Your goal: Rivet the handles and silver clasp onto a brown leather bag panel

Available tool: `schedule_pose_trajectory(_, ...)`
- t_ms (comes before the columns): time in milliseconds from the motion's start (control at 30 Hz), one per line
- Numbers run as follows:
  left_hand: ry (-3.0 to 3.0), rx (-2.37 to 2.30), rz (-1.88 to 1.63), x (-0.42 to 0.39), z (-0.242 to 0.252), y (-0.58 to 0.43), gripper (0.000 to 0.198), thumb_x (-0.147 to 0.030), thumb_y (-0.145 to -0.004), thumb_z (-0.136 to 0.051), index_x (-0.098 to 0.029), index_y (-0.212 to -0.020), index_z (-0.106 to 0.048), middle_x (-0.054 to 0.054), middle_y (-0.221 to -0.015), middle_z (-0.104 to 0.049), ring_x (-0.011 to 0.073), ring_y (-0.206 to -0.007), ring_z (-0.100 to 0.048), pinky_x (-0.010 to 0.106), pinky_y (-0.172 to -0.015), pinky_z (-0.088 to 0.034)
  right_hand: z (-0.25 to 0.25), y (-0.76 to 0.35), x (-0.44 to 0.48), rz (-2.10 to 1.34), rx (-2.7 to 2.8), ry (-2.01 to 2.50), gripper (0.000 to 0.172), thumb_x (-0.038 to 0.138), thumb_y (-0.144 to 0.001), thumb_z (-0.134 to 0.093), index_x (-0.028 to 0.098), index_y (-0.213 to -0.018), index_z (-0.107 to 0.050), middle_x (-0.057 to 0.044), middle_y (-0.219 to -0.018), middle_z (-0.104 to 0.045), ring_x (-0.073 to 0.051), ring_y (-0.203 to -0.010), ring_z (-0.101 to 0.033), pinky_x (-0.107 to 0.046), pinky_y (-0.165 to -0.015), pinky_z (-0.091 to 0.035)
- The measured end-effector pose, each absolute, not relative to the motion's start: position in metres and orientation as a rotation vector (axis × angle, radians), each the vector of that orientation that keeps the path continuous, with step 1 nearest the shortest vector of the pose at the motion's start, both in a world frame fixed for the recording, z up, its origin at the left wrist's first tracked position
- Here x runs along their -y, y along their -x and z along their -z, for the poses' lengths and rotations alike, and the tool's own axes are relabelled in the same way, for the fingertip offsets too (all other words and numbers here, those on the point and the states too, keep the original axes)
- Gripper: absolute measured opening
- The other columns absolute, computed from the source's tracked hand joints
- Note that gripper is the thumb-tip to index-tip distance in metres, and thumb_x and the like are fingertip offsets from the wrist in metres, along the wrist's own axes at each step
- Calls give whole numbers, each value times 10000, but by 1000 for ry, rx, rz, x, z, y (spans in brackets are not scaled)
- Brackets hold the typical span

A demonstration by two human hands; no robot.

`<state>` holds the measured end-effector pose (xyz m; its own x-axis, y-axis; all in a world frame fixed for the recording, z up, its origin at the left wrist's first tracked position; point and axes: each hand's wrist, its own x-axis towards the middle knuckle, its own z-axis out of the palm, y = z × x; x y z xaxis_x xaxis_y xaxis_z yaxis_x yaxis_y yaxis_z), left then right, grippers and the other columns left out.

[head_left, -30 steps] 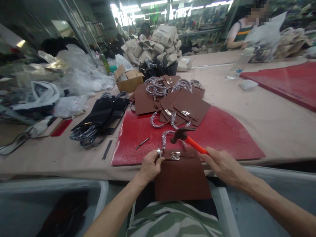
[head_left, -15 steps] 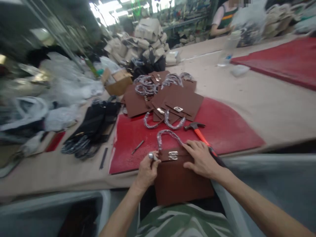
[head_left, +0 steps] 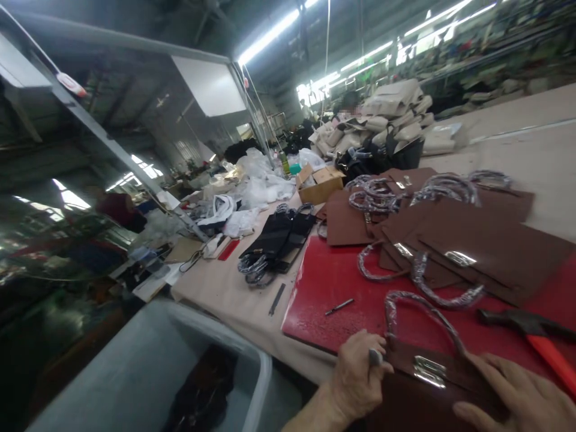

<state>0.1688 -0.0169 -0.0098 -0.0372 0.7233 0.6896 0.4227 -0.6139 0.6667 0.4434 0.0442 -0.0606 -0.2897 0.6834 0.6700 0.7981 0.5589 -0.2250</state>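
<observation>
A brown handbag panel with a silver metal clasp lies close to me, its lower part out of frame. Its looped handle is wrapped in clear plastic and rests on the red board. At the panel's upper left corner, my left hand is closed in a pinch; a silvery ring-like piece shows on a finger. My right hand lies over the panel's upper right, fingers stretched and thumb apart. Beyond it is a hammer with an orange handle. A thin metal punch-like rod lies on the board.
Brown bag panels with wrapped handles are piled ahead. Black bag pieces and a dark strip lie left of the board. A cardboard box stands behind. A grey bin holding dark pieces stands below left.
The view has swung left, so the table, bag and hands appear farther right and the bin shows more. Both hands keep much the same places on the brown panel.
</observation>
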Motion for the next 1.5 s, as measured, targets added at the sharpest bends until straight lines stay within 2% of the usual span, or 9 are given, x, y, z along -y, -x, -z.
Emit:
schedule_pose_trajectory(133, -1761, -1294, -1645, 19, -5, -173, 148, -226, -962, -521, -199, -1042, -642, 84, -1079, -707, 192, -1009, -677, 320, -907, -560, 16, -415, -17, 106, 2193, 1220, 578, 498, -779, -733, 193, -1251, -596, -127, -1114, -611, -323, -963, -539, -464, -818, -407)
schedule_pose_trajectory(233, -1686, -1280, -1552, 13, -3, -177, 162, -273, -962, -551, -188, -1052, -656, 77, -1082, -716, 196, -1024, -675, 325, -940, -539, -6, -390, -1, -94, 2230, 1418, 772, 430, -669, -896, 194, -1325, -566, -104, -1190, -583, -306, -1060, -496, -470, -949, -382)
schedule_pose_trajectory(367, -1747, -1251, -1409, 5, 16, -181, 220, -342, -960, -567, -174, -1050, -678, 79, -1074, -723, 202, -1013, -684, 316, -910, -547, -10, -381, 4, -241, 2230, 1488, 865, 459, -646, -928, 185, -1367, -537, -102, -1272, -555, -300, -1165, -460, -490, -1074, -317)
schedule_pose_trajectory(567, -1816, -1310, -1394, 6, 16, -179, 252, -369, -972, -541, -162, -1022, -677, 90, -1051, -730, 206, -992, -694, 320, -893, -557, -14, -401, 8, -348, 2287, 1420, 813, 429, -657, -921, 189, -1346, -562, -132, -1390, -486, -325, -1284, -404, -522, -1118, -280)
schedule_pose_trajectory(767, -1829, -1265, -1384, 8, 13, -177, 222, -342, -981, -547, -161, -1020, -670, 87, -1055, -727, 202, -1008, -693, 318, -905, -564, -19, -404, 5, -397, 2297, 1465, 876, 387, -631, -939, 176, -1378, -531, -136, -1326, -510, -325, -1230, -424, -538, -1115, -280)
schedule_pose_trajectory(1133, -1820, -1310, -1306, 11, 10, -174, 203, -324, -986, -557, -158, -1026, -666, 81, -1065, -723, 202, -1027, -689, 332, -938, -565, -19, -404, 5, -425, 2256, 1486, 797, 309, -595, -966, 213, -1299, -605, -94, -1271, -531, -293, -1198, -447, -571, -1157, -224)
schedule_pose_trajectory(1333, -1637, -1347, -1274, 9, 0, -182, 211, -343, -974, -583, -155, -1046, -644, 83, -1042, -720, 195, -964, -702, 289, -850, -591, -14, -402, 5, -367, 2221, 1485, 757, 297, -577, -971, 227, -1249, -629, -86, -1260, -564, -302, -1201, -461, -578, -1161, -207)
schedule_pose_trajectory(1500, -1757, -1287, -1284, 10, -11, -200, 182, -316, -977, -583, -165, -1039, -664, 87, -1081, -712, 198, -1007, -684, 309, -902, -569, -13, -401, 7, -363, 2188, 1486, 734, 271, -573, -963, 229, -1228, -633, -74, -1241, -570, -290, -1188, -468, -557, -1168, -204)
